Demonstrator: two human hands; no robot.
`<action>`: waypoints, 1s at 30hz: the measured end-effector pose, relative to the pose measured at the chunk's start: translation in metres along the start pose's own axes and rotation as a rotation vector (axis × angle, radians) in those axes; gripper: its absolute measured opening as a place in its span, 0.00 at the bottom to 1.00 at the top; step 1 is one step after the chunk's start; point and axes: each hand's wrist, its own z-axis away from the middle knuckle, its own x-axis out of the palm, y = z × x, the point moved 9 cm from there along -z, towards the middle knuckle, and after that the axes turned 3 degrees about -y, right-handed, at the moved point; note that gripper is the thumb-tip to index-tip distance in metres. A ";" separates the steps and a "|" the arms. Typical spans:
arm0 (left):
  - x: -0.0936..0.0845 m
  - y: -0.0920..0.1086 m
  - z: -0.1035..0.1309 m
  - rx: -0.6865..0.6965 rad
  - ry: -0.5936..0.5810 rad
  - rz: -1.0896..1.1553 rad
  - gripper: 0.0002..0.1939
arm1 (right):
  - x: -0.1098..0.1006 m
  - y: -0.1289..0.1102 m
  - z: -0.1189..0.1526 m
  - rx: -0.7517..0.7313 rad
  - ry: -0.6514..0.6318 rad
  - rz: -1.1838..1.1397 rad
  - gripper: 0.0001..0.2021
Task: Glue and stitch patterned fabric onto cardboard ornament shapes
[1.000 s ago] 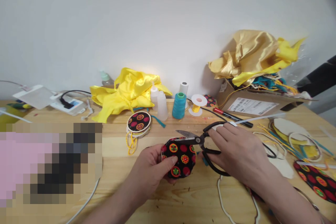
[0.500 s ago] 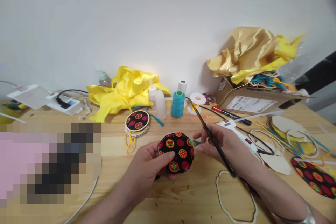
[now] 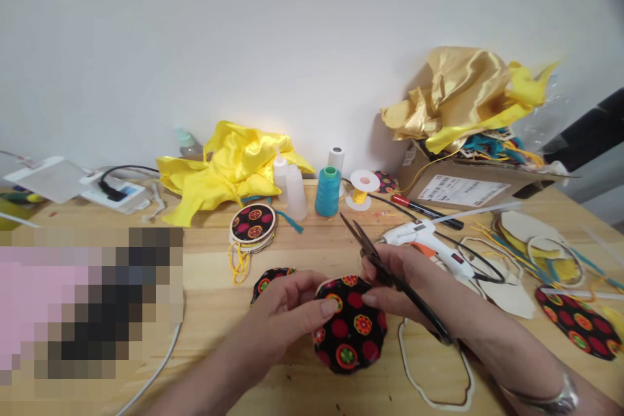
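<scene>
My left hand (image 3: 287, 312) grips a flat fabric-covered disc (image 3: 348, 325), black with red dots and orange-green flowers, its thumb on the front face. My right hand (image 3: 409, 279) carries a pair of dark scissors (image 3: 414, 302), the blades pointing up and away to the left. Its thumb also touches the disc's upper right edge. Behind my left hand shows part of another piece in the same floral fabric (image 3: 267, 282); I cannot tell whether it is touched. A pale wooden outline frame (image 3: 403, 354) lies under my right forearm.
A white glue gun (image 3: 414, 234) lies beyond my right hand. Teal thread cone (image 3: 327, 194), squeeze bottle (image 3: 295, 195) and yellow satin (image 3: 229, 169) stand along the wall. A cardboard box (image 3: 468, 185) with fabric is at back right. Finished-looking floral rounds (image 3: 253, 223) sit left of centre.
The disc has come down and to the right, closer to me. My right thumb has moved onto its edge, and the teal strand by those fingers is out of sight. Another floral piece now shows behind my left hand.
</scene>
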 end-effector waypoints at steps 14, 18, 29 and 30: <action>0.032 -0.005 0.014 -0.049 -0.297 -0.319 0.15 | 0.020 -0.002 0.006 -0.007 -0.218 0.070 0.03; 0.037 -0.007 0.013 -0.048 -0.343 -0.401 0.15 | 0.021 -0.006 0.006 -0.032 -0.210 0.068 0.03; -0.032 0.016 0.002 0.125 0.275 -0.124 0.17 | -0.039 -0.017 0.012 -0.129 0.351 0.304 0.18; -0.039 0.019 0.004 0.155 0.335 -0.086 0.18 | -0.041 -0.020 0.014 -0.142 0.374 0.355 0.17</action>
